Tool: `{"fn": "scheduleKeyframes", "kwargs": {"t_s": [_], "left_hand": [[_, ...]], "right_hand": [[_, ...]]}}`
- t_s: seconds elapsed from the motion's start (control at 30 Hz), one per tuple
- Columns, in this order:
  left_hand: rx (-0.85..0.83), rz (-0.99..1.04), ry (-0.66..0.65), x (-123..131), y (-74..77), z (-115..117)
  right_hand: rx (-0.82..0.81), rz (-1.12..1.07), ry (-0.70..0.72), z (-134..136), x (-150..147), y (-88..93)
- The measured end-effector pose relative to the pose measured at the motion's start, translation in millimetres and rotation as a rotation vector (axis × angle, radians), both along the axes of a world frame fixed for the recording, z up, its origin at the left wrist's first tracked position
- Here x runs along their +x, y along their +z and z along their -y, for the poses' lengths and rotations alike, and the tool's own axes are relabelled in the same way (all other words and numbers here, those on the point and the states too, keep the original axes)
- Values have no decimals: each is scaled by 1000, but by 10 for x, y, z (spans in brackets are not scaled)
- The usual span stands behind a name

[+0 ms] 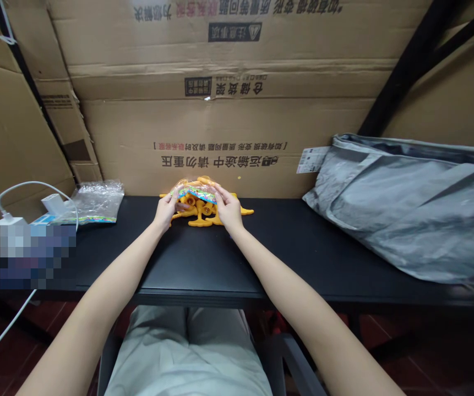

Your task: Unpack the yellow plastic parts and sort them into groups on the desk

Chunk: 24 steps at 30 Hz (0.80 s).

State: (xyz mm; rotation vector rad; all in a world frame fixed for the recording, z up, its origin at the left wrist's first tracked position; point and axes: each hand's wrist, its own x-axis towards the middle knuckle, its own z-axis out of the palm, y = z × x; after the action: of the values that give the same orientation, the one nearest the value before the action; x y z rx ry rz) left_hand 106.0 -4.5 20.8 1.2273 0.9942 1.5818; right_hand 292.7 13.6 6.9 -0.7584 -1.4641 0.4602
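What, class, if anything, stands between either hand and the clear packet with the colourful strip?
Nothing visible: the left hand and right hand grip the packet at opposite sides. Orange pieces lie around it, blocking neither hand.

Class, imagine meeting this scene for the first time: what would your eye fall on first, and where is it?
Probably the bright orange-yellow pieces, piled on the black table in front of the cardboard. Over them, the left hand and right hand hold a clear plastic packet with a colourful strip. Next might come the large grey bag at the table's right end.
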Motion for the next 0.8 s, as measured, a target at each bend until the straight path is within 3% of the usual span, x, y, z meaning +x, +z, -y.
{"fn": "scheduleKeyframes", "kwargs": {"t_s": [0.17,0.23,0.53,0.7,0.8], "left_hand": [[135,-44,-14,32,45,68],[115,-21,-41,33,63,81],[-295,299,-224,-125,149,73],[-488,288,-200,-162,138,45],[-515,226,-156,-150,82,2]], "right_hand": [[127,130,-97,126,2,85],[95,85,-73,144,0,121],[-553,-341,186,183,66,270],[-730,-384,256,240,34,315],[-796,-330,280,240,4,285]]}}
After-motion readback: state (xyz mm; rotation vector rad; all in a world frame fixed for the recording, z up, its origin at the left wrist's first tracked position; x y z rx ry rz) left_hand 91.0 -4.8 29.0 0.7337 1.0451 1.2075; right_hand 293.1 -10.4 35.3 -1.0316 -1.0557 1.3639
